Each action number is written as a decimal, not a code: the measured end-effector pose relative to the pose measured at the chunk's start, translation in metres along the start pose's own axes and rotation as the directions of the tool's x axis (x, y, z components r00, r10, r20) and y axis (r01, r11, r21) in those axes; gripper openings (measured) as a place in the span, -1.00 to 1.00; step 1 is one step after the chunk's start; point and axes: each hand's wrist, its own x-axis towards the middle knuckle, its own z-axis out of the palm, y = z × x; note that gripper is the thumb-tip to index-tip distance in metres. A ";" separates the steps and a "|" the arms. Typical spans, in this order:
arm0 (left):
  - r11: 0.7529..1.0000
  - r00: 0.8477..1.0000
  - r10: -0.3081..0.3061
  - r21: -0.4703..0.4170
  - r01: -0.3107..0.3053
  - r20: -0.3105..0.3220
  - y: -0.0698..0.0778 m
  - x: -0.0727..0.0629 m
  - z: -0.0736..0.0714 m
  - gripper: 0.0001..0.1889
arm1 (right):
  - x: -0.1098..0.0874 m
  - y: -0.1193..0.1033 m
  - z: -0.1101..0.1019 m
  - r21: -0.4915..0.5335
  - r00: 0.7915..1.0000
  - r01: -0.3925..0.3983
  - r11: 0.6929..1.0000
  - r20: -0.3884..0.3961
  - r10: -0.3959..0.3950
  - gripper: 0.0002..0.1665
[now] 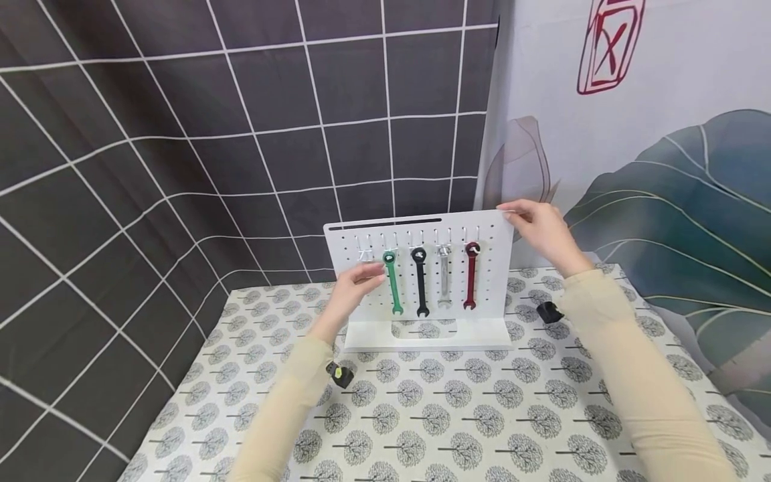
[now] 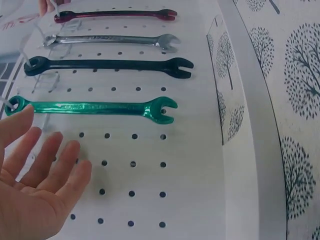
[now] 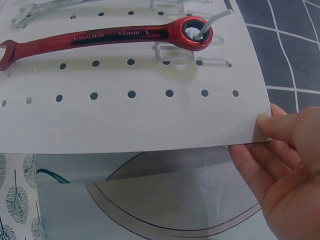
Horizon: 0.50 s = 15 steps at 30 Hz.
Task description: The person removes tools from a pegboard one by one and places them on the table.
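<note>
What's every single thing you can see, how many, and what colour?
tablecloth: one, white with grey trees, at the bottom
board: one, white with holes, standing on the tablecloth
hooks: five, white, along the board, the leftmost bare
wrenches: four, green, black, silver and red from left to right, hanging on hooks
dark backdrop: one, grey with white lines, behind and left
pale backdrop: one, white with leaf pictures, at right
red mark: one, red, on the pale backdrop
gadgets: two, black, one beside each sleeve
sleeves: two, cream, reaching up from the bottom
left hand: one, bare, close to the green wrench
right hand: one, bare, pinching the board's top right corner
</note>
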 end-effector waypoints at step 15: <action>0.995 0.997 -0.027 -0.097 0.033 0.066 -0.006 0.011 0.025 -0.61 | 0.001 0.003 0.001 0.023 1.000 -0.007 1.000 0.007 0.007 -0.63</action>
